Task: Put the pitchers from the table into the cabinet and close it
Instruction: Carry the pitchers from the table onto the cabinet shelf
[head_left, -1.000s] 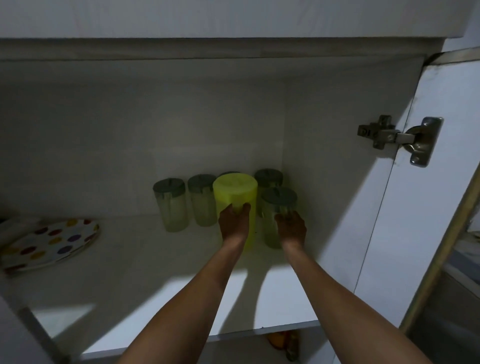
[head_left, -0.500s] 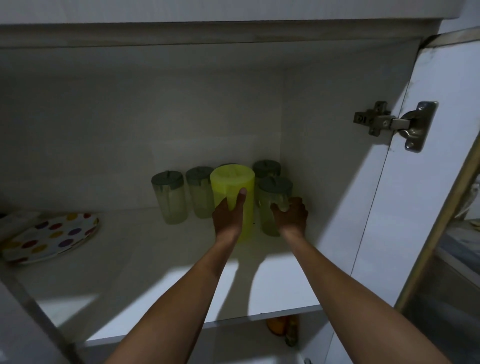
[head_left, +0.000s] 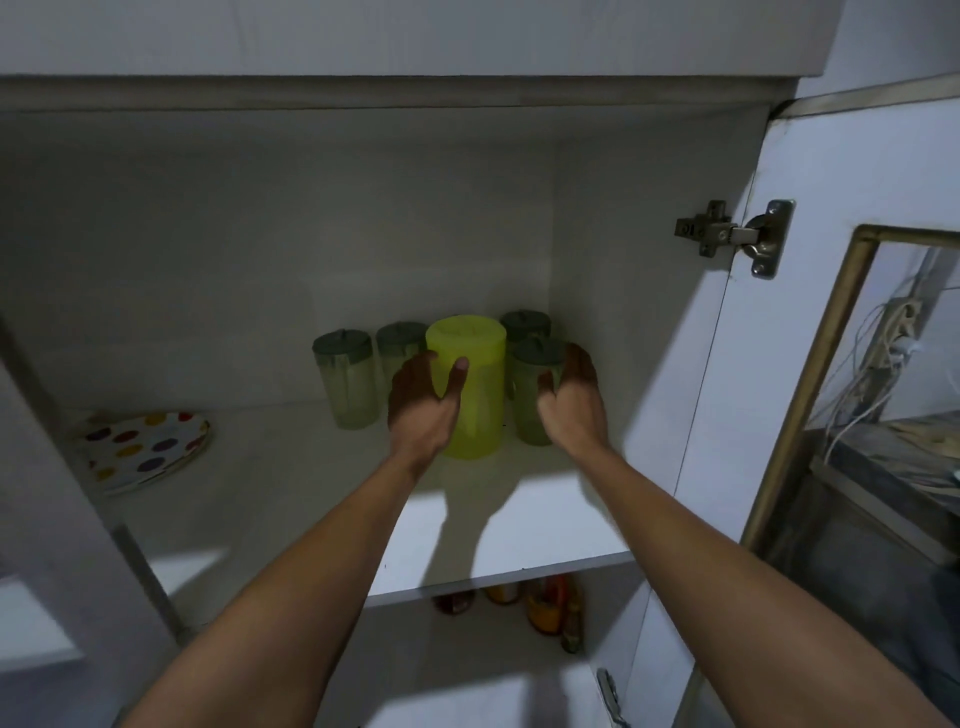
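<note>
Inside the open cabinet, a yellow-green pitcher (head_left: 480, 374) stands upright on the white shelf (head_left: 524, 540) near the back right corner. A clear pitcher with a dark green lid (head_left: 530, 410) stands just to its right. Three more clear, green-lidded pitchers (head_left: 347, 384) stand behind and to the left. My left hand (head_left: 422, 410) is in front of the yellow pitcher, fingers spread, holding nothing. My right hand (head_left: 571, 405) is open beside the front clear pitcher, with the thumb close to its side.
A polka-dot plate (head_left: 150, 447) lies at the shelf's left end. The right cabinet door (head_left: 727, 441) stands open on a metal hinge (head_left: 732, 236). The left door's edge (head_left: 57, 519) is at the left. Bottles (head_left: 545, 603) stand on the lower shelf.
Both hands have let go of the pitchers they held and drawn back slightly with their fingers spread. The yellow and clear pitchers stay on the shelf. The view has pulled back a little.
</note>
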